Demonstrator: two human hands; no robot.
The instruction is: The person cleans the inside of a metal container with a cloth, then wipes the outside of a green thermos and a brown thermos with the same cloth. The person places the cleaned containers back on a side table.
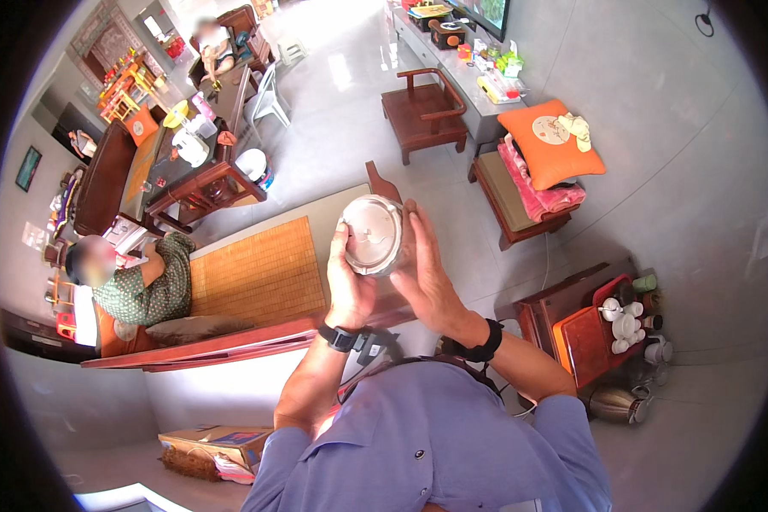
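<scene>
A round, clear container (372, 234), perhaps a jar, is held up in front of me, with a flat circular face towards the camera. On its left side my left hand (349, 278) grips it, the thumb lying along the rim. The palm and fingers of my right hand (425, 272) rest against its right side. What the container holds cannot be told. Behind it lie the end of a wooden bench and its dark red armrest (384, 182). A woven bamboo mat (259, 269) covers part of the bench seat.
A person in a patterned green top (144, 285) sits on the bench at left; other people are farther back. At right, a cabinet bears a red tray (582, 345), white teaware (624, 326) and a metal jug (614, 404). A stool with an orange cushion (550, 150) stands ahead on the right.
</scene>
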